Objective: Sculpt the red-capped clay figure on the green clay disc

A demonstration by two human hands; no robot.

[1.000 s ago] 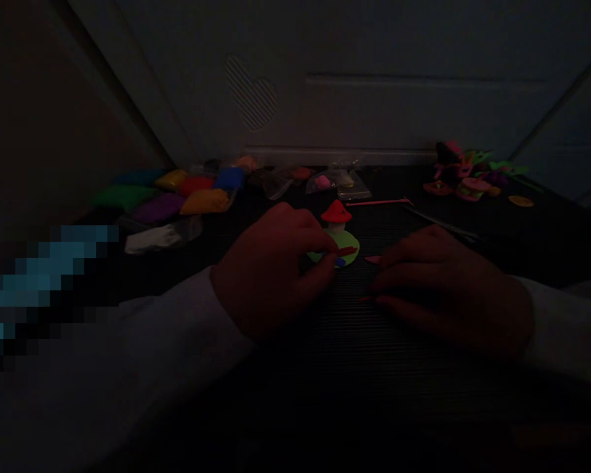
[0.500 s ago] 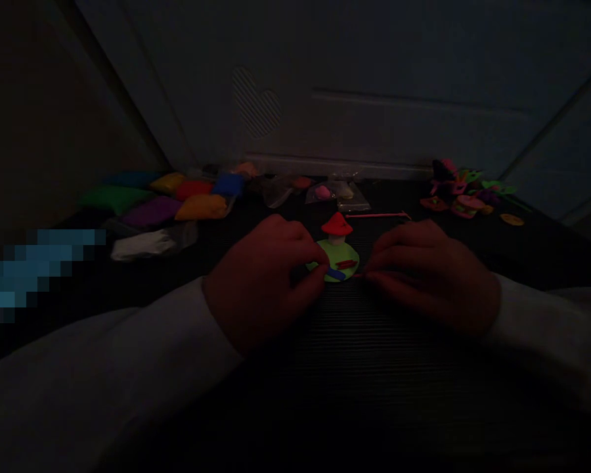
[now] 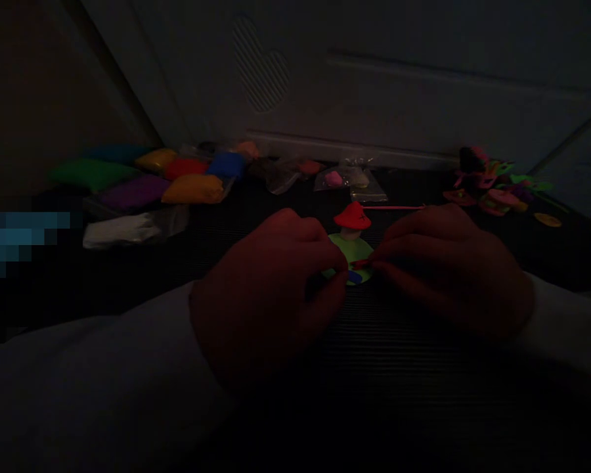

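Observation:
A small mushroom with a red cap [image 3: 352, 216] and pale stem stands on a light green disc [image 3: 353, 248], all looking like modelling clay. On the disc's near part lie a short blue strip [image 3: 355, 277] and red strips [image 3: 360, 265]. My left hand [image 3: 276, 282] is closed, thumb and forefinger pinched over the disc at the blue strip's left end; whatever sits between them is hidden. From the right, my right hand [image 3: 453, 269] reaches the disc's edge with its fingertips pinched together at the red strips, on a thin reddish strip that is hard to make out.
Bags of coloured clay, among them orange [image 3: 193, 189], purple [image 3: 135, 192] and white [image 3: 123, 230], lie at the left. Small clear bags [image 3: 368, 189] and a pink stick [image 3: 394, 207] are behind the disc. Colourful clay figures [image 3: 497, 190] stand back right.
My right hand has come left from the dark table to the disc's edge, bringing a thin reddish strip. My left fingertips shifted slightly over the blue strip. The camera view also moved.

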